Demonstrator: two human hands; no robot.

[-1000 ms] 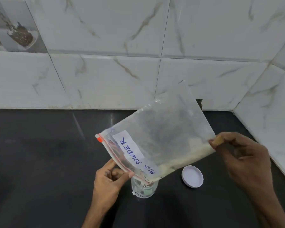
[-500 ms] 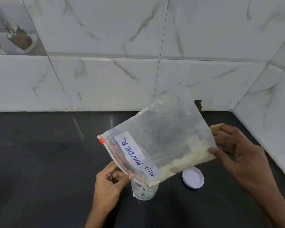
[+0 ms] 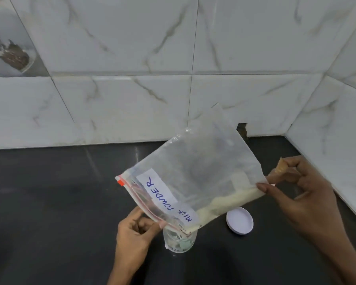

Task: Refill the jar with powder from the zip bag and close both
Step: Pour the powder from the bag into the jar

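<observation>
The zip bag (image 3: 203, 171) hangs tilted in the centre of the frame, stretched between both hands. Its zip mouth is low toward the lower left and its closed end is raised toward the right.

The left hand (image 3: 136, 231), at bottom centre, pinches the red-lined zip edge between thumb and curled fingers, just left of the jar. The right hand (image 3: 302, 192), at the right side, pinches the bag's far lower corner between thumb and forefinger, with its other fingers loosely curled behind.

Pale powder (image 3: 224, 204) lies in a band along the bag's lower edge, sloping down to the mouth. A white label (image 3: 164, 194) reading "MILK POWDER" in blue runs beside the zip.

The lowest corner of the mouth sits right over the jar (image 3: 180, 241), a small clear one standing upright and uncapped on the black counter (image 3: 49, 202). The bag hides the jar's rim, so I cannot tell whether they touch or whether powder is falling.

The white round lid (image 3: 239, 221) lies flat on the counter just right of the jar, below the bag's edge, between the jar and the right hand.

A white marbled tile wall (image 3: 193, 58) fills the upper half and turns a corner at the right. A small dark chipped gap (image 3: 242, 130) shows at the foot of the wall just above the bag, and a picture tile (image 3: 10, 50) sits at upper left
</observation>
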